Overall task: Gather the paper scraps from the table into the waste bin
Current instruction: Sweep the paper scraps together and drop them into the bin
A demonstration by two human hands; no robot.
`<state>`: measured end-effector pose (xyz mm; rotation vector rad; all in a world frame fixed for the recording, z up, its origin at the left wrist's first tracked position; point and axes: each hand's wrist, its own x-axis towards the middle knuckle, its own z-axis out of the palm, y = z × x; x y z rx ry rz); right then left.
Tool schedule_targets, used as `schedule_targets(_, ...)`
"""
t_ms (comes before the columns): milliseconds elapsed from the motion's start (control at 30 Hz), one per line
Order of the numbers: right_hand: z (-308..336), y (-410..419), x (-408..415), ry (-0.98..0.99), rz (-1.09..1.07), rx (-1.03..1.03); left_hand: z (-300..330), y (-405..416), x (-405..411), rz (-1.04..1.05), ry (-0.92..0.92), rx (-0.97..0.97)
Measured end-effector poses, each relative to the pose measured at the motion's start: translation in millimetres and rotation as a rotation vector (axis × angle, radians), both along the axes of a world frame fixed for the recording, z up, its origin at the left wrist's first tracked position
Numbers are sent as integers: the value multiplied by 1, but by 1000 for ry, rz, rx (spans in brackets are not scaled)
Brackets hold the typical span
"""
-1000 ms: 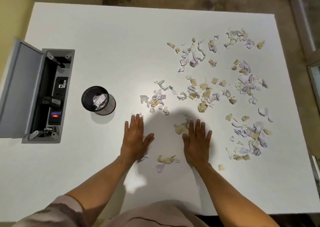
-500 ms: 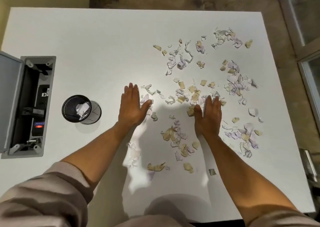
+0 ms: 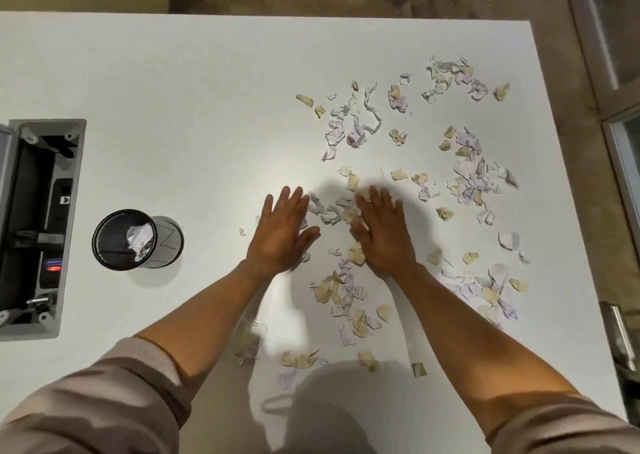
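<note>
Several torn paper scraps (image 3: 467, 176), white, lilac and tan, lie scattered over the right half of the white table (image 3: 173, 90). My left hand (image 3: 282, 232) and my right hand (image 3: 381, 232) lie flat, palms down, fingers spread, close together with a small clump of scraps (image 3: 332, 209) between them. More scraps (image 3: 341, 294) lie between my forearms. The black mesh waste bin (image 3: 133, 239) stands upright to the left of my left hand, with crumpled white paper inside.
A grey floor-box style cable hatch (image 3: 38, 225) with its lid open is set into the table's left side. The table's right edge runs near a window frame (image 3: 620, 135). Bare table surface lies at the far left and back.
Both hands moved closer together, the right one sliding left, pushing scraps into a clump between them. The view shifted slightly.
</note>
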<state>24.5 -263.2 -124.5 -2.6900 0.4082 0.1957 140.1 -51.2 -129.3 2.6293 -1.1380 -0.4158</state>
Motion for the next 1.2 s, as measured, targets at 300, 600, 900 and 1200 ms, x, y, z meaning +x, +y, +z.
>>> schedule_targets(300, 3, 28, -47, -49, 250, 147, 24, 21, -20, -250, 268, -258)
schedule_targets(600, 26, 51, -61, 175, 83, -20, 22, 25, -52, -117, 152, 8)
schedule_targets(900, 40, 71, -80, 210, 107, 16, 24, 40, -84, -199, 191, 48)
schedule_targets(1200, 56, 94, -77, 286, -16, -54, 42, 34, -109, -113, 68, 184)
